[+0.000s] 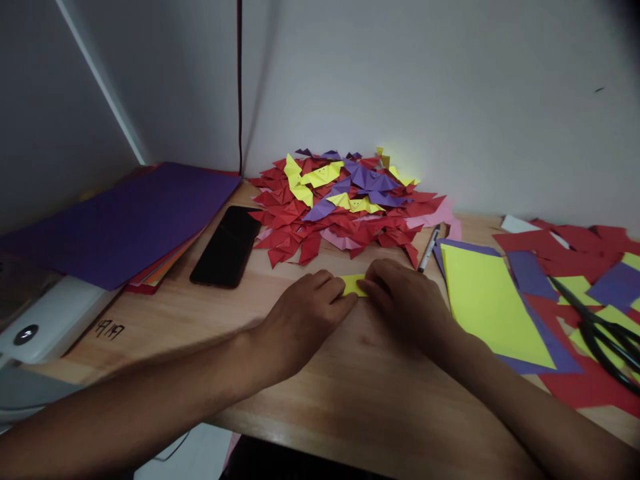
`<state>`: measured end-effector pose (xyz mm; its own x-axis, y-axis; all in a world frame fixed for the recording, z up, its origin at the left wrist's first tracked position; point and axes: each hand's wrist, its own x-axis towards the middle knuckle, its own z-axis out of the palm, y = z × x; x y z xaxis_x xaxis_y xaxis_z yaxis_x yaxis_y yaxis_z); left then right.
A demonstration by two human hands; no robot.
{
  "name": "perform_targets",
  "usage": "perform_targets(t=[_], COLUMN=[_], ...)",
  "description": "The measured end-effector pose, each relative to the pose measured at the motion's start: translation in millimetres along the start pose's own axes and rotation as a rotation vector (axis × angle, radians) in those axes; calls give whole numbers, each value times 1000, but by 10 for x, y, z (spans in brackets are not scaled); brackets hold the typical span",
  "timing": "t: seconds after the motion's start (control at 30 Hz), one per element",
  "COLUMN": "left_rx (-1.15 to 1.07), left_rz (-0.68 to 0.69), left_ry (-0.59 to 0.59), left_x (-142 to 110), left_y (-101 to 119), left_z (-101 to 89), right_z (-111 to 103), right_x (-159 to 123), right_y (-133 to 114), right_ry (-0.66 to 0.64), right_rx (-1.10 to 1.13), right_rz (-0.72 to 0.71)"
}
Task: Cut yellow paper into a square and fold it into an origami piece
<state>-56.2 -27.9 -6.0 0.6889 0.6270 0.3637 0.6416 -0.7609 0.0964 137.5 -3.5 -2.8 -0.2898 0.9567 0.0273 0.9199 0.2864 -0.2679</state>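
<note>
A small piece of yellow paper (354, 285) lies low over the wooden table, its two ends pinched between my hands. My left hand (313, 313) has its fingers closed on the left end. With thumb and fingers together, my right hand (400, 293) grips the right end. The fingers cover much of the paper, so its folds are hard to make out. Just beyond the hands rises a heap of folded paper bats (345, 207) in red, purple, yellow and pink, some with small drawn faces.
Left of the heap lies a black phone (227, 247), near stacked purple sheets (145, 213) and a white device (55, 320). A pen (429, 249) and yellow sheets (493, 303) sit right of my hands. Black scissors (600, 330) rest among red, purple and yellow scraps (575, 253).
</note>
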Motion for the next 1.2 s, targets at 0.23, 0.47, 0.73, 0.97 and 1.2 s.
perform_targets(t=[0.23, 0.47, 0.73, 0.97, 1.2], left_rx=[51, 54, 57, 29, 20], left_rz=[14, 19, 16, 54, 65], left_ry=[4, -23, -10, 7, -17], left_x=[5, -1, -15, -32, -32], left_y=[12, 15, 18, 64, 115], left_z=[6, -4, 11, 5, -9], right_z=[17, -11, -14, -27, -44], right_x=[8, 5, -98, -184, -184], right_y=[-9, 97, 183, 141, 69], right_ry=[22, 26, 77, -39, -59], right_rx=[9, 127, 197, 89, -13], right_rz=[-3, -65, -182, -94, -10])
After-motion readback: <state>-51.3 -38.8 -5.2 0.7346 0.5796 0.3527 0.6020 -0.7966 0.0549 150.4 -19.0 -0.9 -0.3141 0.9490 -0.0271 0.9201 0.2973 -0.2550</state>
